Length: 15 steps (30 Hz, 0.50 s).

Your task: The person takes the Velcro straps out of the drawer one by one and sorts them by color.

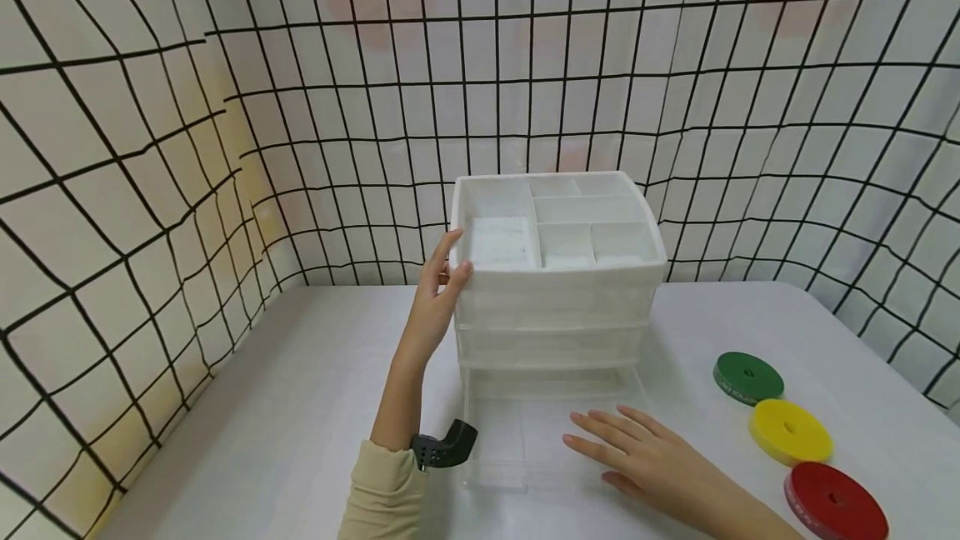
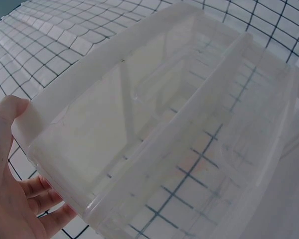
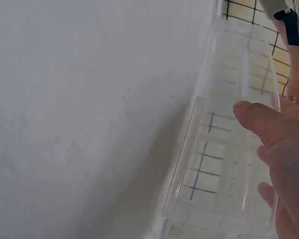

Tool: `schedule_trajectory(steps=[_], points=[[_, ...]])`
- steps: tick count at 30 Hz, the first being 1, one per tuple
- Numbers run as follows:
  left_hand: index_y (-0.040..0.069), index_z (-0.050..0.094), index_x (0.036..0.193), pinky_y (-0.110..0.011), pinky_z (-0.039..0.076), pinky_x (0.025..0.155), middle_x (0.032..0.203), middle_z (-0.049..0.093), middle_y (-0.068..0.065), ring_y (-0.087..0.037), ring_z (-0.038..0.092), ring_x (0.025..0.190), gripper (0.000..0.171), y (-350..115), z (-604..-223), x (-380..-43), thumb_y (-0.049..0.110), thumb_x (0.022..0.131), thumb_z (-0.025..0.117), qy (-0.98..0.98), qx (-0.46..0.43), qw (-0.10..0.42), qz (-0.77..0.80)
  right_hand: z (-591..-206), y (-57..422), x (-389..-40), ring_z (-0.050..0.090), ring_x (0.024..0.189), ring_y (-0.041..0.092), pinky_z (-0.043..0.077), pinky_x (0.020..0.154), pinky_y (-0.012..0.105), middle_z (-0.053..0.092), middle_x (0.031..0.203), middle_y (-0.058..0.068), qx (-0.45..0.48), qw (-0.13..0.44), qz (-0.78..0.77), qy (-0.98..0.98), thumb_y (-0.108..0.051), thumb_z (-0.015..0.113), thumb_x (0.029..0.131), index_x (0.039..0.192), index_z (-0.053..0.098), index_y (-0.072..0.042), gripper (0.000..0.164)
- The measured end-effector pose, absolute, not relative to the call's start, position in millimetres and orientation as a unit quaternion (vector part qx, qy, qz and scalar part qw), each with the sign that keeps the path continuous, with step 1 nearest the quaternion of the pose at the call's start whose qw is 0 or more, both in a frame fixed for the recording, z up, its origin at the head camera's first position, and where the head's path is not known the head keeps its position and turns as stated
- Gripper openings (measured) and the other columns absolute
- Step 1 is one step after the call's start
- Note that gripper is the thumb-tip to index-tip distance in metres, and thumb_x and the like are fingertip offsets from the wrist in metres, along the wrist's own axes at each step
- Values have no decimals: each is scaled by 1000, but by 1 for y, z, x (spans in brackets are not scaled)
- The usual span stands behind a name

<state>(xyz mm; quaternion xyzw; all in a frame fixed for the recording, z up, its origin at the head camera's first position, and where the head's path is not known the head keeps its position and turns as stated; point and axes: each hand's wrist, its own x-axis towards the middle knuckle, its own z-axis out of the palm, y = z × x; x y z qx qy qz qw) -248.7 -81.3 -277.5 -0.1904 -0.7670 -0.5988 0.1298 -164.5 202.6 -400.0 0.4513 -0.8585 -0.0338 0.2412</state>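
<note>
A white plastic drawer organizer (image 1: 555, 298) stands on the table, its top divided into several compartments. The clear bottom drawer (image 1: 495, 440) is pulled out towards me and has a divider, plainly visible in the left wrist view. My left hand (image 1: 435, 294) grips the organizer's upper left front corner, thumb on the front and fingers along the side. My right hand (image 1: 645, 457) is above the right part of the pulled-out drawer, palm down with fingers extended and spread. In the right wrist view the right hand (image 3: 284, 154) holds nothing; whether it touches the drawer I cannot tell.
To the right on the white table (image 1: 247, 407) lie a green roll (image 1: 748, 377), a yellow roll (image 1: 791, 432) and a red roll (image 1: 836, 502) of flat tape or ribbon. Black grid netting (image 1: 375, 107) over white sheeting encloses the back and sides.
</note>
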Motion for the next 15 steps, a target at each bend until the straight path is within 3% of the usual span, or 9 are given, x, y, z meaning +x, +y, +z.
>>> schedule_trajectory(steps=[7,15], points=[[17,30,142,-28,36,70,93,31,-1,-16,35,86,49,-81,-278,-249,23,95,44,-766,-193,131,-599,-401,204,-170,50,118,14,-9,112,22,46,137,-3,457,263,-54,-848,-42,54,88,138,38,-29,54],[16,30,142,-30,38,71,94,32,-2,-17,37,87,49,-81,-277,-249,22,95,44,-765,-193,132,-600,-400,203,-179,47,119,15,-3,114,24,46,137,-2,467,294,-40,-833,-43,37,95,137,40,-27,45]])
